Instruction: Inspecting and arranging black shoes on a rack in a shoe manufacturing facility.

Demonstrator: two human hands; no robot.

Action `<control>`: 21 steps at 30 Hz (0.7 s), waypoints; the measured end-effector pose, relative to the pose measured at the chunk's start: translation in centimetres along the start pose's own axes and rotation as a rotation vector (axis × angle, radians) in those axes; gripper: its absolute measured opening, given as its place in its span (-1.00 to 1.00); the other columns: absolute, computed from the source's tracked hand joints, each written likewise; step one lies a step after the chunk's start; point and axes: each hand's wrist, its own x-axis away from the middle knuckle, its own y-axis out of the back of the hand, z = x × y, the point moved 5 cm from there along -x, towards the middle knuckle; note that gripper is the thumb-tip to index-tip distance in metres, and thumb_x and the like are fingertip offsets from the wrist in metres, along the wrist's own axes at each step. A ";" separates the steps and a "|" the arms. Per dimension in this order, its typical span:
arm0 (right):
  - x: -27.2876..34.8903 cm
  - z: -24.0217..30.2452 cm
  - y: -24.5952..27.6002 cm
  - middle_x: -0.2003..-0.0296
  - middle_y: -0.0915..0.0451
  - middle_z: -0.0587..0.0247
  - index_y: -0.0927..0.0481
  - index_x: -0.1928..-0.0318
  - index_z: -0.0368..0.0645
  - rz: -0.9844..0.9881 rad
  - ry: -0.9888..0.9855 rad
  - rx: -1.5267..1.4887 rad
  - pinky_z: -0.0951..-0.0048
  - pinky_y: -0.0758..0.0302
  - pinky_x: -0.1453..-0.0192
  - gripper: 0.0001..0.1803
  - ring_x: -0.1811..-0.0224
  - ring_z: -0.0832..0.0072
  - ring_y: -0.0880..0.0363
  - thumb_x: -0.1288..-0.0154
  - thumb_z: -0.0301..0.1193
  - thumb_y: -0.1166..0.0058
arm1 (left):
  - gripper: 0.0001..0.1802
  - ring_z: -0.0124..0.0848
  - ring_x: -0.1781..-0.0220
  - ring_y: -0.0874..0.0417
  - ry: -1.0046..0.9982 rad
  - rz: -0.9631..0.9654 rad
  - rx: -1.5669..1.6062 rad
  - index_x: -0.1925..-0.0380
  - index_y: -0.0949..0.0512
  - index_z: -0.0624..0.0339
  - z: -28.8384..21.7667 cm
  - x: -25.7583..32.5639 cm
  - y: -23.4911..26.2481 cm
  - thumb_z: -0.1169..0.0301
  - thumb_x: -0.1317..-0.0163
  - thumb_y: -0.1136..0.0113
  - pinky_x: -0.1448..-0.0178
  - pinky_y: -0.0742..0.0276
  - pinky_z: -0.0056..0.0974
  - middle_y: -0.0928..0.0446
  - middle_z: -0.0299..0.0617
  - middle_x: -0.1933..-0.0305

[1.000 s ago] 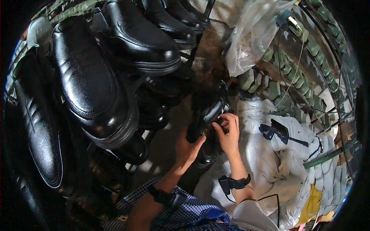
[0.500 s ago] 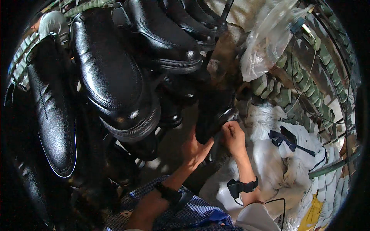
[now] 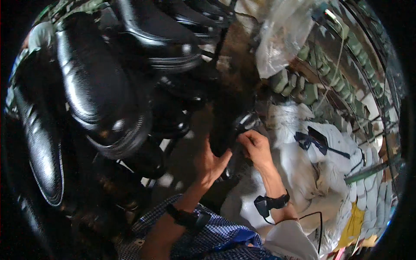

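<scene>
I saw both hands on a black shoe (image 3: 225,130) held upright at the middle of the view. The left hand (image 3: 210,162) cupped it from below, fingers wrapped on it; the right hand (image 3: 255,145) pinched its upper edge. Glossy black shoes (image 3: 99,95) crowded the left, close to the camera. White sacks (image 3: 320,160) and a clear plastic bag (image 3: 281,39) lay right.

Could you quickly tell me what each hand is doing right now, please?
Left hand: closed around the black shoe, holding it.
Right hand: fingers pinched at the same shoe's edge.
</scene>
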 end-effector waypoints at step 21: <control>1.9 -3.4 1.4 0.75 0.03 0.52 -0.07 0.67 0.05 -0.103 -0.289 -1.049 0.58 0.17 0.75 -0.68 0.82 0.69 0.12 -0.18 -0.39 0.18 | -0.53 -0.45 0.19 -0.53 0.392 0.339 0.474 0.13 -0.49 0.38 0.0 0.8 -2.0 0.34 0.05 -0.26 0.08 -0.42 -0.36 -0.56 -0.14 0.20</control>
